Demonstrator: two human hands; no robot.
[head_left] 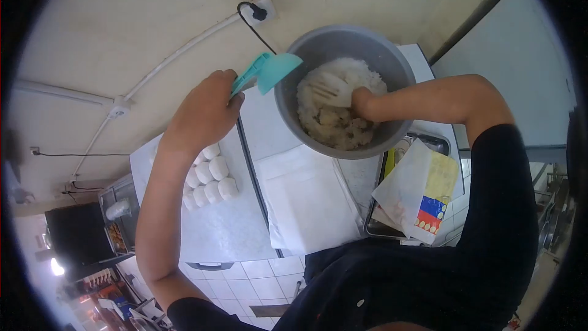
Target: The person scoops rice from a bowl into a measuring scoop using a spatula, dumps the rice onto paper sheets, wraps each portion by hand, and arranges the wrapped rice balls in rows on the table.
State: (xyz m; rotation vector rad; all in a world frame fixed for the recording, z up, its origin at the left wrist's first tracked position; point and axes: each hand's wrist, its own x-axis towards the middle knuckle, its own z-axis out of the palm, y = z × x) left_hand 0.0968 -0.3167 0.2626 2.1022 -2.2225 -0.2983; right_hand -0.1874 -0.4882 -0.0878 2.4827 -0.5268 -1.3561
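Rice (367, 75), or sth v. like it, sits heaped in the big grey bowl (321, 44), white & loose toward the far side, lumpier & brownish toward me; bowl's on the table (226, 236), up near the wall. My R hand (365, 104) is down inside the bowl, gripping the end of a white slotted paddle (335, 91), blade lying on the rice; finger detail's hidden, so can't tell exactly how they wrap. My L hand (207, 109) pinches the handle of a teal scoop (278, 72) btw thumb & fingers, its cup just by the bowl's rim.

Handling, my guess: rice prob. soft, sticky, fairly dense in bulk tho light per scoop; brownish clumps look damp & likely drag on the paddle; better to take it w/ a tool than bare fingers, from the looser white edge; teal scoop looks light & stiff, best held by its handle; bowl's prob. heavy w/ that load, so hold it by the rim, both sides.

Left of the bowl, white moulded pieces (217, 168) stand in rows, prob. fragile, so cup gently from the sides; white sheets (306, 202) lie nearer me, thin & floppy-looking; wrapper (438, 175) rests on a dark-rimmed tray (375, 228) to the right.
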